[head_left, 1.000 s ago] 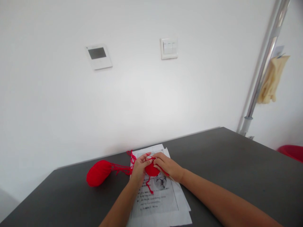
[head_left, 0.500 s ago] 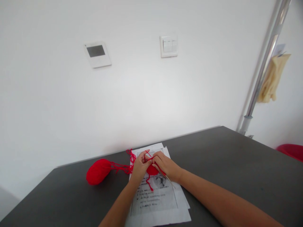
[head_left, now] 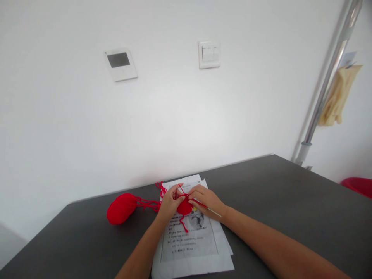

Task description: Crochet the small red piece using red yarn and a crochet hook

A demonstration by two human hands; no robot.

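Observation:
My left hand (head_left: 171,200) pinches the edge of a small red crochet piece (head_left: 184,207), with a strand of red yarn running over its raised forefinger. In my right hand (head_left: 205,197) is a crochet hook (head_left: 213,212) with a red grip and a pale metal end that sticks out toward the wrist. The hook's tip meets the top edge of the piece, where fingers partly hide it. A short yarn tail hangs from the piece over printed sheets (head_left: 188,242). Left of my hands lies a ball of red yarn (head_left: 121,208), with loose strands leading to the paper.
The dark grey table (head_left: 250,182) borders a white wall holding a panel with a screen (head_left: 120,64) and a light switch (head_left: 209,54). At right are a metal pole (head_left: 328,77), hanging cream gloves (head_left: 340,95) and a red object (head_left: 357,186).
My right hand has turned and drawn slightly away from the left, so the hook lies flatter and more of the red piece shows. The left hand keeps its pinch.

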